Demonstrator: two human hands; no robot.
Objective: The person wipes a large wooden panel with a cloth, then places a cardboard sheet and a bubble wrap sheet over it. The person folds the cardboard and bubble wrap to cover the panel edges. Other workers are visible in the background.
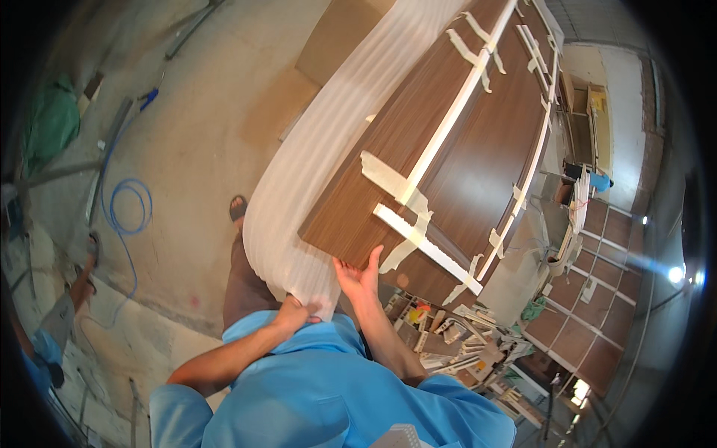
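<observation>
- Head view: the wood panel [448, 142] stands tilted in front of the person, with foam sheet [314, 179] hanging along its left side.
- Right hand [361, 278], fingers spread, presses the panel's near corner from below.
- Left hand [293, 313] pinches the foam's lower end, below the panel.
- Risk: only one open palm supports the panel; it may slide off.
- The loose foam may tear or slip away.

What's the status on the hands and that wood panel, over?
Left hand gripping the white foam sheet at its lower end. Right hand open, palm against the brown wood panel's near edge. Taped white strips on the panel; nothing blocking either hand.
</observation>
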